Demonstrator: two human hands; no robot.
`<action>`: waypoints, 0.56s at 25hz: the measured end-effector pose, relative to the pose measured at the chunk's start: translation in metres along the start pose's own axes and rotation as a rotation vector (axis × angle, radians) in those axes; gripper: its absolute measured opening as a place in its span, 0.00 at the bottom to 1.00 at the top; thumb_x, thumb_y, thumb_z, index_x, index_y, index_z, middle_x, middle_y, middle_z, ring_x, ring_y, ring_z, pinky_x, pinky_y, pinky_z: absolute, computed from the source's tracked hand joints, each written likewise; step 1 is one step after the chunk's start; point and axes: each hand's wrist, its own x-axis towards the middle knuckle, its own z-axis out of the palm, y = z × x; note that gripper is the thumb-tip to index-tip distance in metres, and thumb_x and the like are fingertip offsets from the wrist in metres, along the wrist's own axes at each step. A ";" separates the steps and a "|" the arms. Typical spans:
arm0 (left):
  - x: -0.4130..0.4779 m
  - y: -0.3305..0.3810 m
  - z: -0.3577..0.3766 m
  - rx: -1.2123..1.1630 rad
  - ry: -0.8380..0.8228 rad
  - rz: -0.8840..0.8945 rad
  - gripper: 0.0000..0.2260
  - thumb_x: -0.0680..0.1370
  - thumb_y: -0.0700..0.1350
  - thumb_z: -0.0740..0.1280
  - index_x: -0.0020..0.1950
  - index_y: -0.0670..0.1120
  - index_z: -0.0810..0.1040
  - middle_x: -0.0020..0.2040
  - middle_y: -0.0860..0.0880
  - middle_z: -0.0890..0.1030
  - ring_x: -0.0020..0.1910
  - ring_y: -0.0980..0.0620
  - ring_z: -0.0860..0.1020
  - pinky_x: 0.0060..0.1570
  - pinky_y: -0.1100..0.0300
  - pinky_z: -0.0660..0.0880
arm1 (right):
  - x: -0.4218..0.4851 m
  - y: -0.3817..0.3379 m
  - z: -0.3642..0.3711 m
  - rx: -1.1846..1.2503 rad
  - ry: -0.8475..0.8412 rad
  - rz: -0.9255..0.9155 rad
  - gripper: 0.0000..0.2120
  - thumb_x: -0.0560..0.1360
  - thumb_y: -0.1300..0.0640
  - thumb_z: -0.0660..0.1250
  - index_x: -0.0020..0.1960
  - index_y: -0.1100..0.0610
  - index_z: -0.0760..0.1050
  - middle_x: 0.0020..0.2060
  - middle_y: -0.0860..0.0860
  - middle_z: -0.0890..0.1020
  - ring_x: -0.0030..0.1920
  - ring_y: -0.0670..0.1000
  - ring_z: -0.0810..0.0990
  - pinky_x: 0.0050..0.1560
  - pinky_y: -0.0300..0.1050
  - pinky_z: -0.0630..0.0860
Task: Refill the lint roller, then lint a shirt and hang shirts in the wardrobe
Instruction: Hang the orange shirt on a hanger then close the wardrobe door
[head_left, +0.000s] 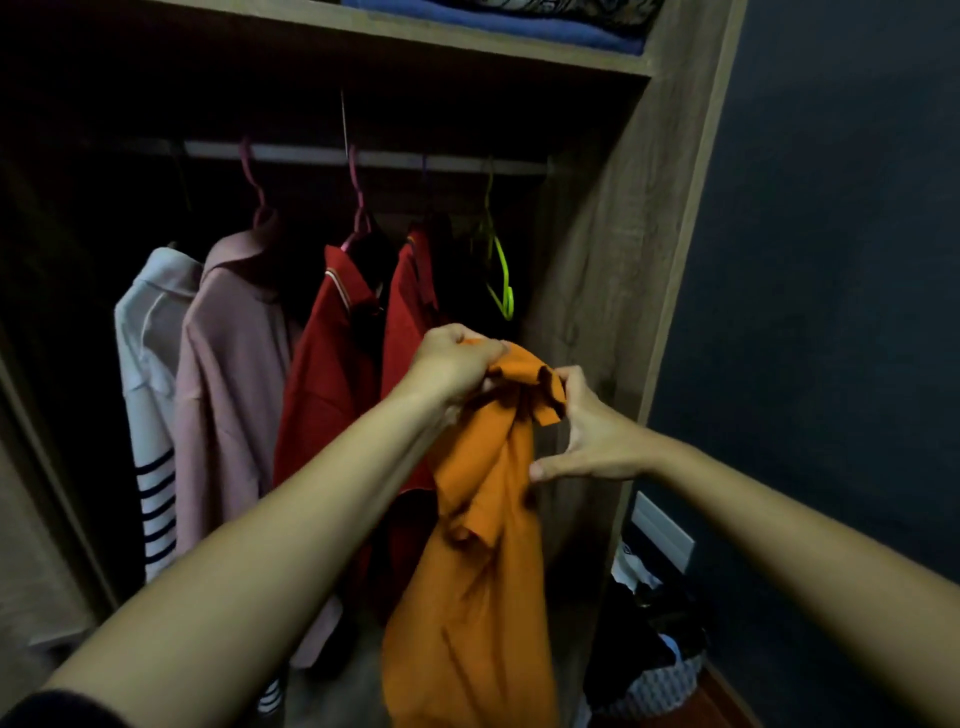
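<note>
An orange shirt (478, 545) hangs down in front of the open wardrobe (613, 249). My left hand (454, 364) is closed on the top of the shirt at its collar. My right hand (587, 431) pinches the collar's right edge with its upper fingers, thumb stretched out below. On the rail (311, 154) hang a white striped shirt (150, 395), a pink shirt (228, 384) and two red shirts (332, 374). An empty lime-green hanger (501, 275) hangs at the rail's right end, just above my hands. No lint roller is in view.
Folded blue cloth (498, 23) lies on the wardrobe's top shelf. A basket of mixed clothes (654, 654) stands on the floor to the right, against a dark blue wall (841, 260). The wardrobe's side panel is close behind my right hand.
</note>
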 end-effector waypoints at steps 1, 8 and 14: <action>0.002 0.000 0.008 -0.047 0.019 -0.011 0.09 0.74 0.38 0.68 0.35 0.44 0.72 0.25 0.46 0.73 0.14 0.60 0.69 0.16 0.70 0.66 | -0.003 0.004 0.007 0.071 0.011 0.031 0.48 0.51 0.33 0.75 0.60 0.39 0.48 0.65 0.49 0.60 0.68 0.49 0.61 0.70 0.52 0.64; 0.021 0.019 0.018 -0.137 0.068 0.023 0.03 0.71 0.41 0.70 0.41 0.42 0.81 0.30 0.48 0.78 0.28 0.55 0.78 0.30 0.65 0.79 | -0.023 0.030 0.060 0.172 0.275 0.101 0.18 0.72 0.57 0.69 0.59 0.54 0.67 0.50 0.49 0.78 0.51 0.48 0.77 0.50 0.40 0.71; 0.010 0.005 -0.004 0.437 0.090 0.180 0.32 0.67 0.54 0.69 0.68 0.50 0.62 0.48 0.46 0.81 0.45 0.48 0.81 0.52 0.54 0.77 | -0.014 0.006 0.011 0.461 0.516 0.097 0.11 0.79 0.52 0.57 0.58 0.47 0.74 0.52 0.46 0.79 0.55 0.46 0.76 0.57 0.43 0.72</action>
